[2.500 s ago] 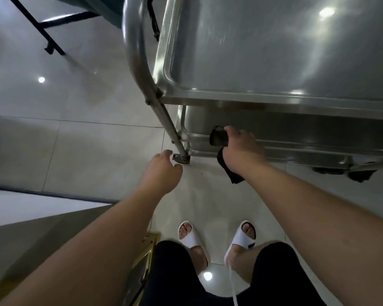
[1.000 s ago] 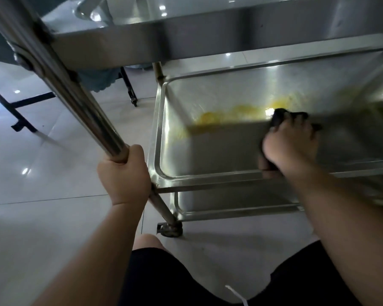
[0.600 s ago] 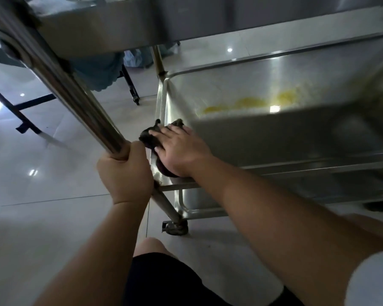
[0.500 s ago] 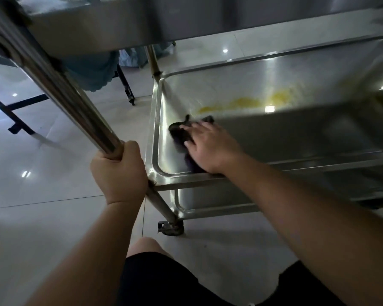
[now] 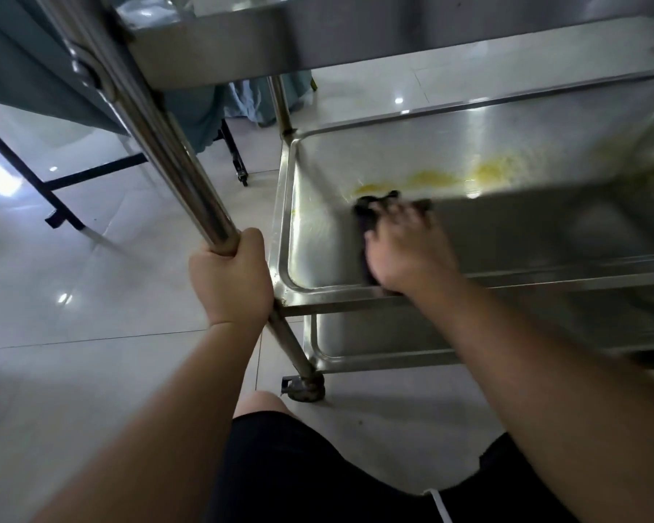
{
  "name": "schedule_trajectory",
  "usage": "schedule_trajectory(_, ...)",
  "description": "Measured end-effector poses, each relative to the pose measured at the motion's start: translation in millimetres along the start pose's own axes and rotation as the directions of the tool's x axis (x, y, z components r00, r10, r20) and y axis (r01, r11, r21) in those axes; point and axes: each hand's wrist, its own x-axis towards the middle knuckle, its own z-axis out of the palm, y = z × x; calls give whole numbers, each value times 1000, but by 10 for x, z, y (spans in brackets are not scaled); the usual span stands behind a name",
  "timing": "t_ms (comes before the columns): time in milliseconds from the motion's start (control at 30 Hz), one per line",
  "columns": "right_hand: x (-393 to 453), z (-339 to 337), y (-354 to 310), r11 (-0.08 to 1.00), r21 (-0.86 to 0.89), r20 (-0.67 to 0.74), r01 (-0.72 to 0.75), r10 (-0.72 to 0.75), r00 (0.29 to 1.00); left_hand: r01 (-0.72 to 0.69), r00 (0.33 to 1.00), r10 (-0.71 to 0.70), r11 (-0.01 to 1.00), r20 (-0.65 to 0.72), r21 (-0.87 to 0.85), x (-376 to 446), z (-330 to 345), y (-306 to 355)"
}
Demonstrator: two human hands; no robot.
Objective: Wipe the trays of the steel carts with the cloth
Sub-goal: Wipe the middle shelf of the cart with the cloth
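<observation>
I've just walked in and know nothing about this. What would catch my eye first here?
Probably the yellow stain smeared across the cart's middle tray. Right at its near edge the right hand presses a dark cloth flat on the tray floor. To the left, the left hand grips the cart's slanting steel post.

You've got a brushed, shiny stainless-steel middle tray (image 5: 469,152) with yellow smears, a polished glossy steel upright tube (image 5: 159,145), a dark soft matt cloth (image 5: 367,224), a glossy pale tiled floor (image 5: 91,296), and teal fabric draping (image 5: 201,118).
</observation>
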Motion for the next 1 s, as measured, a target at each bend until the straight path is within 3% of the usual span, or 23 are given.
schedule_trajectory(167,68,161,-1135,929,153,86,336,-351,932,0,999,0,1000,36,-2,-3,-23,39)
schedule_trajectory(333,-262,66,-839,784,208,120,585,-614,780,-20,998,21,1000,52,-16,-9,-24,5)
schedule_trajectory(433,-561,-44,-363,777,210,113,593,-622,775,2,999,-1,1000,42,-21,4,-29,-22)
schedule_trajectory(600,-472,-173,425,899,0,113,437,-434,894,0,999,0,1000,47,-2,4,-40,-42)
schedule_trajectory(733,-393,-122,271,955,-16,46,295,-294,955,14,1000,-13,999,28,-38,1,-10,-30)
schedule_trajectory(800,-468,-15,-124,931,-78,11,358,-358,934,15,1000,-14,999,11,-37,2,1,-28)
schedule_trajectory(933,-610,147,-794,833,115,27,541,-547,836,25,1000,-25,1000,10,-13,5,5,-9)
schedule_trajectory(1000,-610,146,-789,810,99,32,579,-584,811,32,999,-31,999,23,-15,4,-2,6)
